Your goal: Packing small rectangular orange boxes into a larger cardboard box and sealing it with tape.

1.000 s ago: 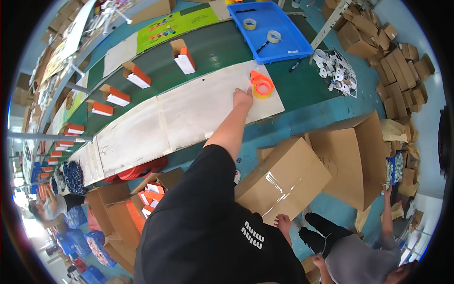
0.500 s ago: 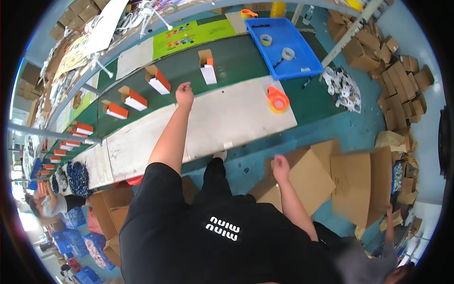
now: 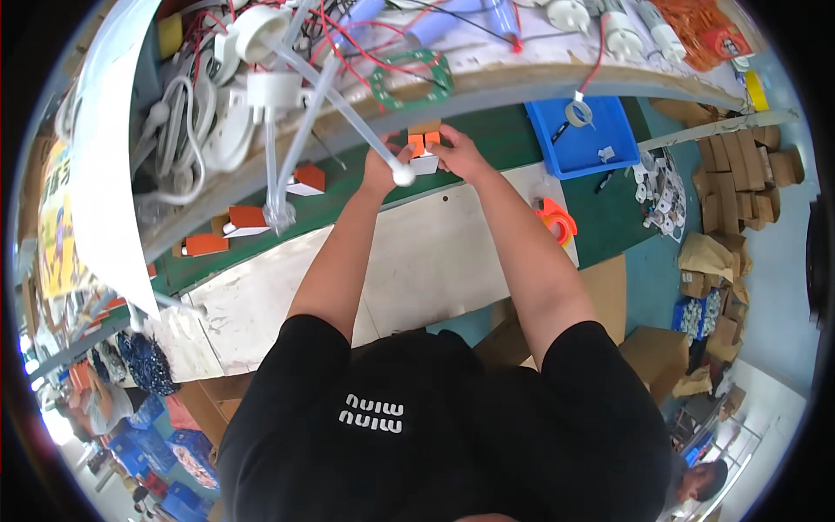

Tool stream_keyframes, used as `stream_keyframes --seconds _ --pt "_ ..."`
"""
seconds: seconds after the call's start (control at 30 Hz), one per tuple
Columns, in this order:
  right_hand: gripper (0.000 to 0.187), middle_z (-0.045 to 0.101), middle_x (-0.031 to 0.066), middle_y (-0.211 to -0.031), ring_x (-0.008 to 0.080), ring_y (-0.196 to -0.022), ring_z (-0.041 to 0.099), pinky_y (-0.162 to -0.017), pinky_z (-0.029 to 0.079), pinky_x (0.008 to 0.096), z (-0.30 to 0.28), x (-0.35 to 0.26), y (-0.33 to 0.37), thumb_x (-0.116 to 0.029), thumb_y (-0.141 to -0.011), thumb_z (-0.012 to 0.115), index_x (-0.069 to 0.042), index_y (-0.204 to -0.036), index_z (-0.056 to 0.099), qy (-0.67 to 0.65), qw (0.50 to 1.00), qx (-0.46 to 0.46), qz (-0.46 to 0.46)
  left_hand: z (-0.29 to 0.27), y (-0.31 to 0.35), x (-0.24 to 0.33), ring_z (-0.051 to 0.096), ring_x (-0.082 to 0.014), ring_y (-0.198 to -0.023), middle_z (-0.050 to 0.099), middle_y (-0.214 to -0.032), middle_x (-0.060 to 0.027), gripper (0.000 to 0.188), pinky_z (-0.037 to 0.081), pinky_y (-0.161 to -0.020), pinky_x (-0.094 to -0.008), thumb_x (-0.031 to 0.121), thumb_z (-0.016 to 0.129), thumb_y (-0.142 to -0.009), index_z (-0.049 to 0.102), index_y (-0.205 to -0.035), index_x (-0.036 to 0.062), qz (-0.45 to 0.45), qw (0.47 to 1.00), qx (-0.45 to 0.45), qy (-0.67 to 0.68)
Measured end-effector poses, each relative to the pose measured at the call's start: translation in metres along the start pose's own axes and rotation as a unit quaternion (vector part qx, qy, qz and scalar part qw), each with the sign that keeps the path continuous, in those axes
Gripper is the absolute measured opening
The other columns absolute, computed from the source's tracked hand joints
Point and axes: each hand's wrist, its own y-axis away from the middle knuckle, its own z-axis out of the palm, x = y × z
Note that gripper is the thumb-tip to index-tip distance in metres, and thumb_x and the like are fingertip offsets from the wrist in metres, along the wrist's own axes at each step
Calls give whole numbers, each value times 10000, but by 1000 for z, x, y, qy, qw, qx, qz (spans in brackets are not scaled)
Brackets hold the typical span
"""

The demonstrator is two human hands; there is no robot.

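Observation:
Both my hands are at a small orange-and-white cardboard box (image 3: 424, 164) on the green work surface. Its brown flap stands up at the back, and two orange flaps lie across its top with a dark gap between. My left hand (image 3: 379, 172) grips the box's left side, its thumb by the orange flap; a clear rod with a white end partly hides it. My right hand (image 3: 464, 157) holds the opposite side, thumb and fingers bent round it. Farther left on the bench lie more orange-and-white boxes, one close by (image 3: 307, 180) and another beyond it (image 3: 247, 220).
A shelf (image 3: 487, 83) with white plastic parts, wires and a green ring hangs over the bench's far side. Right of my hands are a blue tray (image 3: 600, 163) and an orange tape dispenser (image 3: 557, 223). Cartons stand on the floor; another person is at lower right.
My right hand has come up from beside the cartons to the box. My left hand has closed on the same box. My view has moved closer to the shelf, which now covers more.

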Motion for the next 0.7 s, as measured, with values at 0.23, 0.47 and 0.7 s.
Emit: stream_keyframes --seconds 0.23,0.47,0.7 --pt "484 544 104 -1431 113 -784 687 -672 588 257 11 52 39 9 -904 704 -54 -1379 633 88 952 43 -291 -4 15 3 659 -391 -1130 660 -1313 -203 531 551 -957 -388 -46 688 -826 675 -1339 92 231 949 -109 -182" --pt "582 477 140 -1442 371 -1018 685 -794 614 428 3 57 42 -274 -984 670 -111 -1510 482 326 895 137 -273 -5 8 32 636 -430 -1129 598 -1381 -173 547 540 -971 -437 127 737 -892 590 -1416 69 216 935 -235 -152" --pt "558 524 118 -1384 360 -971 687 -757 611 451 -7 49 44 -317 -1009 594 -172 -1531 462 417 844 176 -286 6 -3 24 549 -373 -1339 492 -1556 -139 505 495 -1098 -393 32 664 -939 577 -1436 68 176 941 -249 -144"
